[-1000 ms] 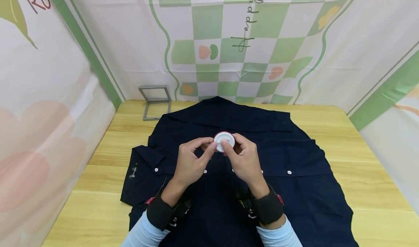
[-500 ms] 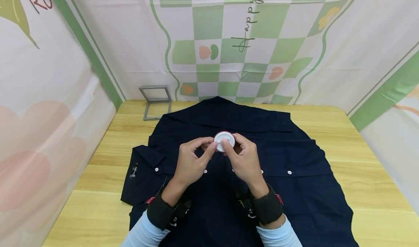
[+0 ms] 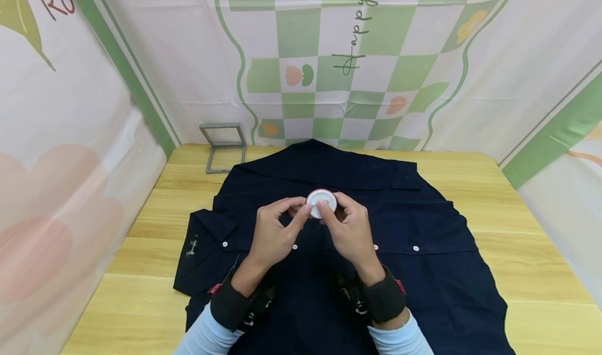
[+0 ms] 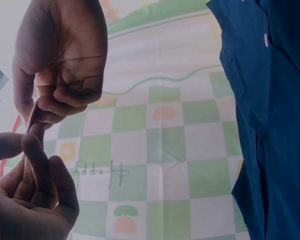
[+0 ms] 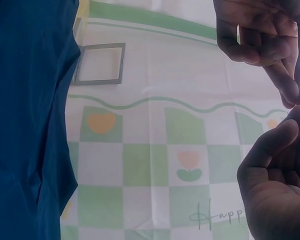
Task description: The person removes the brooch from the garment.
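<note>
A round pin badge [image 3: 322,194] with a white back and a red rim is held up over the middle of a dark navy shirt [image 3: 423,287]. The left hand [image 3: 275,235] pinches its left edge between thumb and fingers. From the other side, the right hand [image 3: 350,232] grips it, the thumb lying across the white back. Edge-on, the badge [image 4: 33,116] shows as a thin red-lined strip in the left wrist view. Its front face is hidden from the head view. The shirt lies spread beneath both hands, with white buttons [image 3: 416,248] along a seam.
A grey hinged frame [image 3: 226,159] stands unfolded at the table's back left. Wooden table top [image 3: 531,250] shows on both sides of the shirt. Printed cloth walls [image 3: 338,41] enclose the back and sides. A folded collar part [image 3: 202,255] lies at the shirt's left.
Both hands keep their hold on the badge almost unmoved. The badge and right hand have shifted very slightly to the left.
</note>
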`<state>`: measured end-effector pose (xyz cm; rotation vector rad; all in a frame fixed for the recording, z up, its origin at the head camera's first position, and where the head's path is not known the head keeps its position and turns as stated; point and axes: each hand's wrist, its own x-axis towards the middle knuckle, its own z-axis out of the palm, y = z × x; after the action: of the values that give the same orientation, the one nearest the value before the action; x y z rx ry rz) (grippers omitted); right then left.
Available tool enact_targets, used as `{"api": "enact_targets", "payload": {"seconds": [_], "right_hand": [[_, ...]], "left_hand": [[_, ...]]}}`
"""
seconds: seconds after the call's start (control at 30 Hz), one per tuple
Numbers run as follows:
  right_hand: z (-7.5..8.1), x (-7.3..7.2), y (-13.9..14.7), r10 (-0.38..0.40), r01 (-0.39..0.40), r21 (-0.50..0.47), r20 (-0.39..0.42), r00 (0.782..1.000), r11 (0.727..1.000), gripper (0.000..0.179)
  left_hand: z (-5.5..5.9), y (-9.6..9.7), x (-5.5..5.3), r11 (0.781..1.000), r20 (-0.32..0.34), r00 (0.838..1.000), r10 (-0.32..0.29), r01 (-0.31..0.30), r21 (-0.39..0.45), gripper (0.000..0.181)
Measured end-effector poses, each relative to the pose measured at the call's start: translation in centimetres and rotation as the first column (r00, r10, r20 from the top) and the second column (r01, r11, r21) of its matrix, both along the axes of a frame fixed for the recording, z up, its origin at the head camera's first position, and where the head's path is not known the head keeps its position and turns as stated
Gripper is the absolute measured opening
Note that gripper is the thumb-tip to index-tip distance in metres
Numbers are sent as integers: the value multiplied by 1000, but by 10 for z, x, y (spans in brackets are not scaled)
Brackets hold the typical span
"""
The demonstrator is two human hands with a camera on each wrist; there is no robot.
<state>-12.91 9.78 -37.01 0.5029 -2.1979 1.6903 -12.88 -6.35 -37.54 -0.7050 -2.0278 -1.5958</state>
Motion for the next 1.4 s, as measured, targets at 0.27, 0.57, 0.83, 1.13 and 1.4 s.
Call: {"api": "enact_targets", "payload": {"seconds": [0.27, 0.57, 0.83, 1.13, 1.4], "right_hand": [[-1, 1, -1, -14, 14, 1, 19, 1000, 1000, 13], [1, 2, -1, -5, 5, -9, 22, 1000, 1000, 13], [1, 1, 0, 12, -11, -4, 25, 1000, 1000, 13], [1, 1, -2, -19, 19, 2, 20, 1000, 1000, 14], [2, 0, -1, 17, -17, -13, 45, 999, 1000, 13]], "left_hand": [[1, -1, 1, 1000, -1, 1000, 4, -4, -1, 10], [0, 0, 0, 1000, -2, 1000, 16, -16, -9, 10], [1, -1, 0, 1000, 3, 1000, 26, -26, -14, 11], [1, -1, -1, 1000, 5, 1000, 14, -14, -13, 11], [2, -2, -1, 1000, 19, 1000, 11, -11, -13, 11]]}}
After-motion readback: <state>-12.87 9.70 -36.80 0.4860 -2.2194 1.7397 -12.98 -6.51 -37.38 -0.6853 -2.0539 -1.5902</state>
